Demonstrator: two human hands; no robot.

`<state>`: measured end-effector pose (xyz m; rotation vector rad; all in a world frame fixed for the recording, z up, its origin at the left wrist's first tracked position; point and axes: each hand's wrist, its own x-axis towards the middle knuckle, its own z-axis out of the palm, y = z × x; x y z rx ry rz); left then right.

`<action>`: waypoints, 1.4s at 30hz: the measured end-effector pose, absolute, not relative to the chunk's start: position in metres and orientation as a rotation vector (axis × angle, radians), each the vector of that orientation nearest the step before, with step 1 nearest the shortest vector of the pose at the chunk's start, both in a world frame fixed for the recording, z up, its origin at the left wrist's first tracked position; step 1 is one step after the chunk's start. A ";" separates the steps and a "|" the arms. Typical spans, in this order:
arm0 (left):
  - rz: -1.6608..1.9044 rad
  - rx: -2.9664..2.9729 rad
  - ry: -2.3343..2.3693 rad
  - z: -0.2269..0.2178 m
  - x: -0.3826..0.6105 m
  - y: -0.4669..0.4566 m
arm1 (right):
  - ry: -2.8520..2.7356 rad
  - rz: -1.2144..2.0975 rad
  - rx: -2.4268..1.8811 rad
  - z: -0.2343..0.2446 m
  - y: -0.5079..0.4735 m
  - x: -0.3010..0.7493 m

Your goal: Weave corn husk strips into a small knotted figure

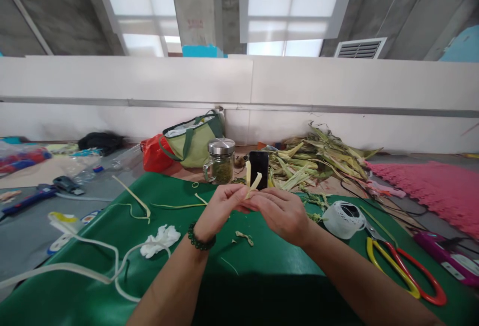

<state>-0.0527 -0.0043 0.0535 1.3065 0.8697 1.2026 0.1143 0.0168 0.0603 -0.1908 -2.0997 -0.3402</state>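
Observation:
My left hand, with a dark green bead bracelet on its wrist, is closed at the centre over the green mat. Fingertip to fingertip with it, my right hand is also closed. Between them both hands pinch a pale yellow corn husk strip, with two short ends sticking up; the fingers hide its lower part. A dark phone stands upright just behind the strip. Below the hands lies a small husk scrap. Thin husk strips are spread to the left.
A lidded glass mug, a green bag and a husk pile stand behind. Scissors and a white roll lie right, near a purple power strip. Crumpled tissue and a white cable lie left.

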 end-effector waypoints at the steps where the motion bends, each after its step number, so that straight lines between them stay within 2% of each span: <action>1: 1.171 1.357 0.897 0.056 -0.053 -0.004 | -2.103 -0.290 -0.225 0.060 0.018 0.115; 8: 1.128 1.501 0.984 0.060 -0.050 -0.005 | -2.050 0.344 -0.623 0.059 0.023 0.122; 11: 1.117 1.579 1.006 0.058 -0.046 -0.006 | -2.058 0.428 -0.682 0.057 0.027 0.121; 14: 1.078 1.572 0.997 0.058 -0.044 -0.006 | -2.087 0.272 -0.662 0.057 0.029 0.119; 21: 1.163 1.296 0.932 0.054 -0.048 -0.002 | -2.194 -0.420 -0.352 0.054 0.017 0.114; 26: 1.180 1.112 0.830 0.053 -0.051 -0.002 | -2.223 -0.601 -0.325 0.045 0.018 0.111; 30: 1.235 1.072 0.831 0.054 -0.052 -0.003 | -2.178 -0.618 -0.372 0.046 0.017 0.107; 33: 1.253 1.163 0.861 0.055 -0.052 -0.002 | -2.197 -0.479 -0.379 0.050 0.013 0.107; 42: 1.221 1.370 0.890 0.064 -0.054 -0.009 | -2.124 0.398 -0.774 0.066 0.017 0.118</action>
